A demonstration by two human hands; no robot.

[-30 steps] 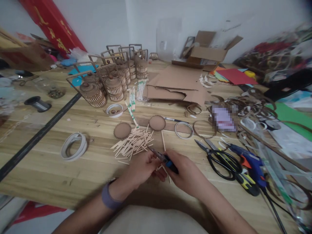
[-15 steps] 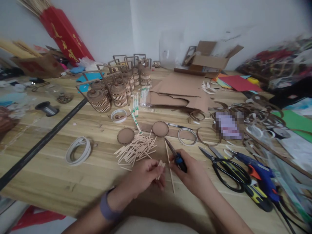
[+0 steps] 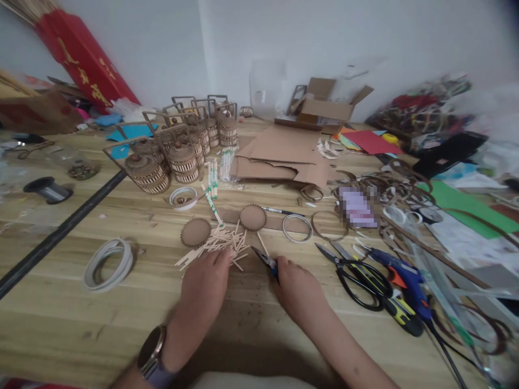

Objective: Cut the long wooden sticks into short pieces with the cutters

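My right hand [image 3: 300, 286] is wrapped round a pair of needle-nose pliers [image 3: 265, 260] with blue on the handles, their dark jaws pointing away to the left. A longer thin stick [image 3: 263, 243] lies just beyond the jaws. My left hand [image 3: 206, 283] is at the near edge of a pile of short wooden sticks [image 3: 221, 240]. Its back faces me and hides most of the fingers, so whether they hold sticks is unclear. Behind the pile lie two round cardboard discs with ridged rims, one at left [image 3: 195, 233] and one at right [image 3: 253, 217].
Black-handled scissors [image 3: 360, 281], a yellow-black cutter [image 3: 401, 316] and a blue glue gun [image 3: 409, 283] lie at right. White strip rolls [image 3: 108, 266] are at left. Several small woven lidded baskets [image 3: 183, 162] stand behind, beside cardboard sheets [image 3: 279, 154].
My left hand has moved from beside the pliers, where it held a small bunch of short sticks, left to the pile. The bunch no longer shows. The view has shifted right.
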